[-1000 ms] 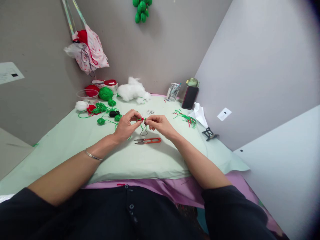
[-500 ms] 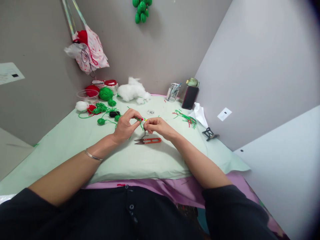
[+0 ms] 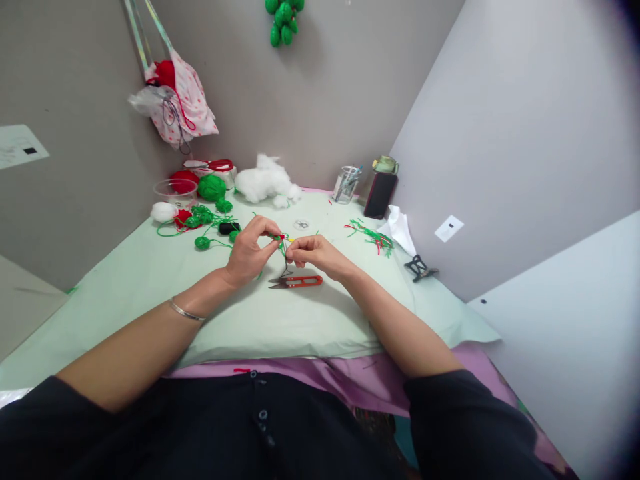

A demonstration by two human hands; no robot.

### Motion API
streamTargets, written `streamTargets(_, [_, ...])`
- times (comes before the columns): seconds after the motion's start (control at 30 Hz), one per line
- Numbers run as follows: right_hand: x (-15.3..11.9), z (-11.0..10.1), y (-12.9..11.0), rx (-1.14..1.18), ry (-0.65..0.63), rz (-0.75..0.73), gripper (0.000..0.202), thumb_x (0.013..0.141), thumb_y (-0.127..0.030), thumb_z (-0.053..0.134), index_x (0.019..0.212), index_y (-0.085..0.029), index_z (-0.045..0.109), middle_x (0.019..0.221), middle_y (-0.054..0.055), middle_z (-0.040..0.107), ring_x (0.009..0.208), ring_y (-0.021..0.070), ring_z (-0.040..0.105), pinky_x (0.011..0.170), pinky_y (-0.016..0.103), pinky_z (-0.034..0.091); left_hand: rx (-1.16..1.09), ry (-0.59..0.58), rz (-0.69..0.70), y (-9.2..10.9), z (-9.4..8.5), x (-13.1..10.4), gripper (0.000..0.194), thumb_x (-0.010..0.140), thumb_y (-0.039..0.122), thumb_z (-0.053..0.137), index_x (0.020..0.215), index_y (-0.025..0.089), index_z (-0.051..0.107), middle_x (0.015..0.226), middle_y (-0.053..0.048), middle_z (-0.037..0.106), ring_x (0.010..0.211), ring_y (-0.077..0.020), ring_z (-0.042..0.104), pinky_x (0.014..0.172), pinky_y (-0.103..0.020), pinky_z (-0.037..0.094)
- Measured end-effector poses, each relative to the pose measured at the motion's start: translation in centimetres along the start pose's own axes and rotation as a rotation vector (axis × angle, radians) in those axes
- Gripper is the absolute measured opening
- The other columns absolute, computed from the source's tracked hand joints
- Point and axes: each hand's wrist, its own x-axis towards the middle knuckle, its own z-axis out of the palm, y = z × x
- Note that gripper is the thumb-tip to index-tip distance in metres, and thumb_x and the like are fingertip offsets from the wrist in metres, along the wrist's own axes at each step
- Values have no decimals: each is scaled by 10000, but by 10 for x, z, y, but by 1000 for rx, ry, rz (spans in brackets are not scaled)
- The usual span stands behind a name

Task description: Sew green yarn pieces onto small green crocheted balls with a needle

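Between the fingertips of my left hand (image 3: pixel 254 250) is a small red and green yarn piece (image 3: pixel 282 237), mostly hidden by the fingers. Dark thread (image 3: pixel 285 257) hangs from it, and my right hand (image 3: pixel 316 255) pinches that thread just to the right. A small yellow bit (image 3: pixel 291 240) shows between the hands; I cannot make out what it belongs to. Below the hands, orange-handled thread snips (image 3: pixel 296 282) lie on the pale green cloth (image 3: pixel 295 327), blades pointing left.
Green yarn balls (image 3: pixel 212 188), a clear tub (image 3: pixel 175 193) and white stuffing (image 3: pixel 267 181) stand at the back left. A pen cup (image 3: pixel 347 185), a phone (image 3: pixel 381 195), yarn scraps (image 3: pixel 373 237) and a black stand (image 3: pixel 421 268) are to the right. A bag (image 3: pixel 185 100) hangs on the wall.
Both hands have shifted very slightly to the left with the yarn piece and thread. The dark thread's hanging end lies a little differently above the snips.
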Motion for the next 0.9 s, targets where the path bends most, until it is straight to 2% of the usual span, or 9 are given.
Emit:
streamTargets(0.5, [-1,6,-4,29,-20,3,196,735,-327,682,743,-131,688,689,-3,640,583,75,470,595,228,374,-17,18,30,4,3,-1,113,771,120,599,786,197,518,830,-23,537,801,-161,551,718,-308,480])
streamTargets(0.9, [0,7,-5,46,-31,14,218,730,-351,697,737,-133,688,698,-1,646,587,75,474,604,230,377,-10,18,23,2,3,-1,119,766,123,600,785,202,514,834,-23,531,802,-162,545,718,-308,481])
